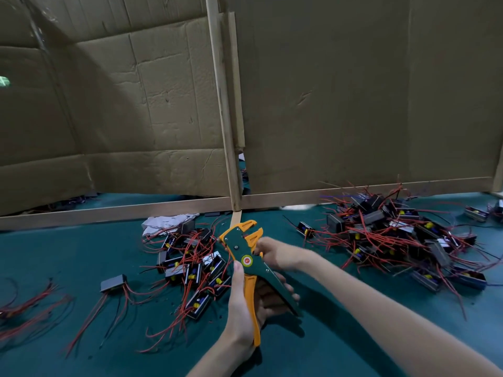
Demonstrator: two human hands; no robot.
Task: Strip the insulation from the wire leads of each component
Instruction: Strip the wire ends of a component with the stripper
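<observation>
The left hand (245, 303) is wrapped tight round both handles of the green and orange wire stripper (246, 257), thumb up by the pivot. The right hand (275, 253) curls at the tool's head; what it pinches cannot be told. Just left lies a pile of components (190, 265) with red leads. A larger heap (394, 235) sits to the far right, well apart. Their black cases hold yellow and blue parts. All rest on the green mat (340, 349), before a cardboard wall (353, 91).
</observation>
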